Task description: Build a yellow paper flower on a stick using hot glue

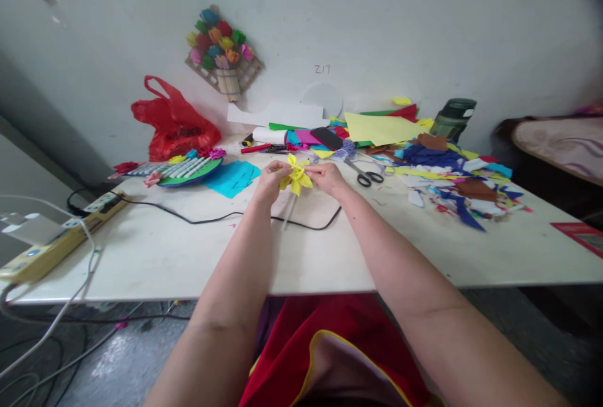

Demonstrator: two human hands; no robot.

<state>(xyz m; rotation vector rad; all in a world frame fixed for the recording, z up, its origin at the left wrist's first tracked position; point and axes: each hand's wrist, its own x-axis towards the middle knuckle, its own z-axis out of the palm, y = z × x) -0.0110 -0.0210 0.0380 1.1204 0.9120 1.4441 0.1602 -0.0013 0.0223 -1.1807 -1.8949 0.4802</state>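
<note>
A yellow paper flower [296, 176] with pointed petals is held up over the middle of the table, between my two hands. My left hand [272, 181] pinches petals on its left side. On the opposite side, the fingers of my right hand [326, 178] are closed on a petal. Below the flower a pale, whitish stem or stick [289, 209] slants down toward the tabletop. Black-handled scissors [369, 177] lie just right of my right hand, and blue paper sheets [232, 178] lie left of my left hand.
Paper scraps [471, 190] are heaped at the right, with a dark green bottle [453, 119] behind. A red plastic bag [174, 124] stands at back left. A black cable [188, 221] crosses the white table [188, 269] from a power strip [61, 237].
</note>
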